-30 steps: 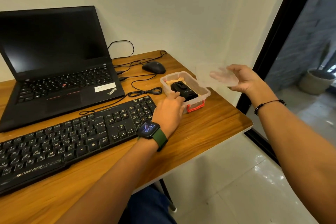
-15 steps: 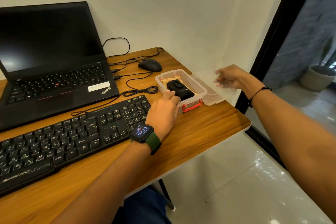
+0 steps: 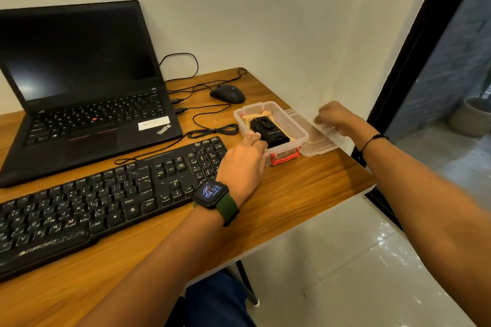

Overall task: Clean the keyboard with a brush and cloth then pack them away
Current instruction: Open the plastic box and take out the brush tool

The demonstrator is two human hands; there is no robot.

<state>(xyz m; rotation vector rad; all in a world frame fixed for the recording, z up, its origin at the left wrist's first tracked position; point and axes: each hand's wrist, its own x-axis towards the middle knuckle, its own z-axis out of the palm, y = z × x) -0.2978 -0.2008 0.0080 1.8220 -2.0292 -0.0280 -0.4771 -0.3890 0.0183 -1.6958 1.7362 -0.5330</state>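
A clear plastic box [image 3: 271,127] with a red latch [image 3: 284,159] on its near end sits open on the wooden desk [image 3: 305,188], right of centre in the frame, its long axis running from the upper left toward the lower right. Inside it a black brush case [image 3: 269,133] lies along the same axis on top of a yellowish cloth [image 3: 249,119], its wider end toward the red latch and its narrower end toward the mouse [image 3: 227,94] higher in the frame. The left hand [image 3: 243,167], with a green-strapped watch [image 3: 212,195] at the wrist, rests against the box's near-left corner; the thumb touches the rim beside the black case, while the other fingers curl down along the box's outer wall, so how firmly they grip cannot be told. The right hand [image 3: 333,115] sits just right of the box over the clear lid [image 3: 321,141], which lies flat on the desk touching the box's right side; its fingers are bent down onto the lid's far edge, though blur hides whether they pinch it or merely press. The black keyboard [image 3: 106,199] stretches across the lower left, its long axis rising gently toward the right, its right end beneath the left hand. A black laptop [image 3: 85,93] stands open in the upper left, cables [image 3: 212,130] trailing between it and the box.
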